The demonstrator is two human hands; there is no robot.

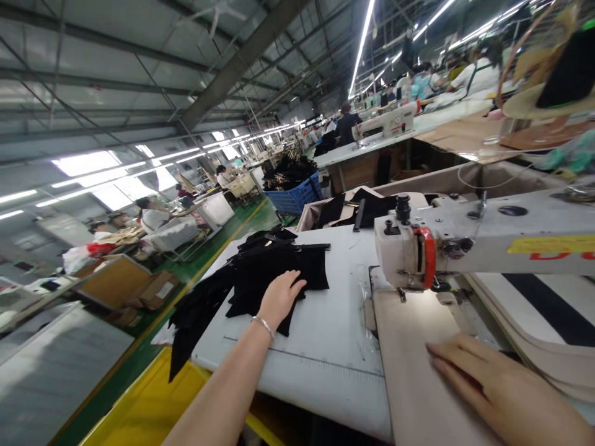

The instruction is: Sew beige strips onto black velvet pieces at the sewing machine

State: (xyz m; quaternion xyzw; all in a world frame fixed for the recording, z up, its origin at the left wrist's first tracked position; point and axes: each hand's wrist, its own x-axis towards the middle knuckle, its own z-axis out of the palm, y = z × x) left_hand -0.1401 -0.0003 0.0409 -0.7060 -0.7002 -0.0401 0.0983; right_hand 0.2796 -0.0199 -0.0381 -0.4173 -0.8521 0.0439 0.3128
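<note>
My left hand (pixel 279 300), a bracelet at its wrist, reaches onto a pile of black fabric pieces (pixel 260 272) at the left of the white sewing table (pixel 325 337). Its fingers are stretched out on the top piece, with the thumb apart. My right hand (pixel 493 378) lies over a beige panel (pixel 409 359), its fingers extended and slightly blurred. The panel's far end is beneath the head of a sewing machine (pixel 404 248), close to the needle area. Part of the black pile hangs over the table's left edge.
Stacked beige panels with a black stripe (pixel 543 310) lie behind the machine arm. A fabric-lined bin (pixel 309 217) with black and beige pieces adjoins the table's far side. A yellow container (pixel 144 402) stands below left. Beyond are a blue crate (pixel 297 197) and several people working.
</note>
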